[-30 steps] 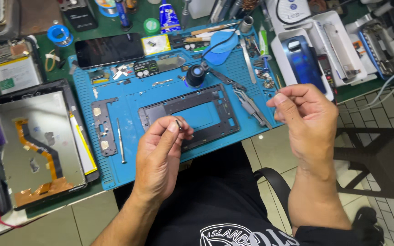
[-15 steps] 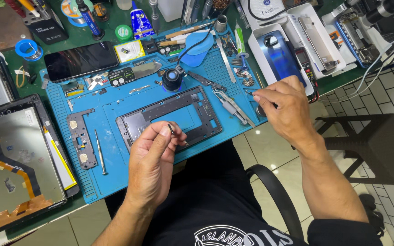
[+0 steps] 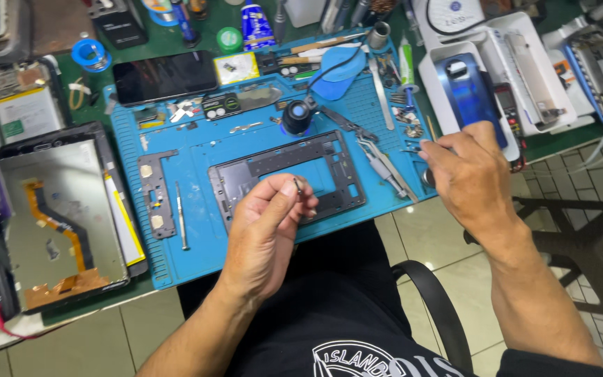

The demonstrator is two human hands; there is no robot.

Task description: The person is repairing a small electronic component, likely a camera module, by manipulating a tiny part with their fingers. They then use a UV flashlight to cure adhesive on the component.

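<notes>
- The left hand (image 3: 268, 230) is near the middle; its fingers pinch a small metal part (image 3: 299, 186), too tiny to identify, above the dark frame (image 3: 284, 174) on the blue mat (image 3: 197, 237).
- The right hand (image 3: 470, 176) reaches to the mat's right edge; its fingertips are hidden, so their state is unclear.
- A white open box (image 3: 518, 77) sits far right, and a yellow square label (image 3: 236, 68) lies far on the worktop.

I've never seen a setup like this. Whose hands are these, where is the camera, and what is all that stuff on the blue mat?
The camera sits on a person's head, looking down at their own bare hands over a repair bench. The left hand pinches a tiny metal part above a dark device frame lying on the blue work mat. The right hand reaches toward the tweezers at the mat's right edge. An opened tablet lies to the left, and a blue phone back rests in a white tray.
</notes>
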